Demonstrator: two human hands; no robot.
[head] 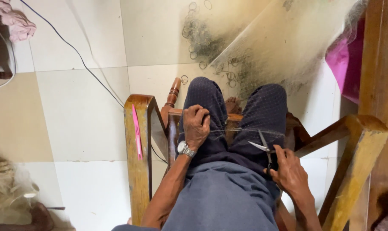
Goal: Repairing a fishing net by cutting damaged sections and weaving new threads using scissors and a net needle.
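I sit on a wooden chair (138,141) with my knees in dark trousers ahead of me. My left hand (197,125), with a wristwatch, is closed on a thin line of fishing net (239,130) stretched across my lap. My right hand (290,169) holds small scissors (262,147) with the blades apart, their tips close to the taut line. A fine translucent net (279,47) spreads from my knees over the floor ahead, with small dark rings along its edge.
A pink tool (136,132) lies on the chair's left armrest. A black cable (78,53) runs across the tiled floor. Pink cloth (343,64) sits at the right by a wooden post (380,60). A bundle of net lies at the lower left (8,188).
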